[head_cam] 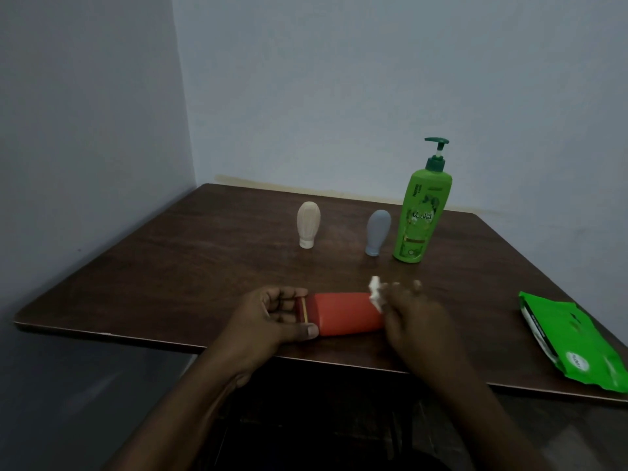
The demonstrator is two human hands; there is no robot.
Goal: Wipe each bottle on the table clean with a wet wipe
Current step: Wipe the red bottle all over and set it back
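- The red bottle (343, 313) lies on its side near the front edge of the dark wooden table (170, 266), its cap end to the left.
- Farther back stand a beige bottle (308, 224), a grey bottle (377, 232) and a tall green pump bottle (421, 215); a green wipes pack (577, 345) lies at the right.
- The left hand (272, 317) grips the cap end, fingers curled round it.
- The right hand (414, 317) presses a white wet wipe (478, 295) on the bottle's other end; it is blurred, so its grip is unclear.

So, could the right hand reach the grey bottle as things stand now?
Probably yes: the grey bottle stands just beyond the right hand, with only bare table between them. Its grip holds the wipe.
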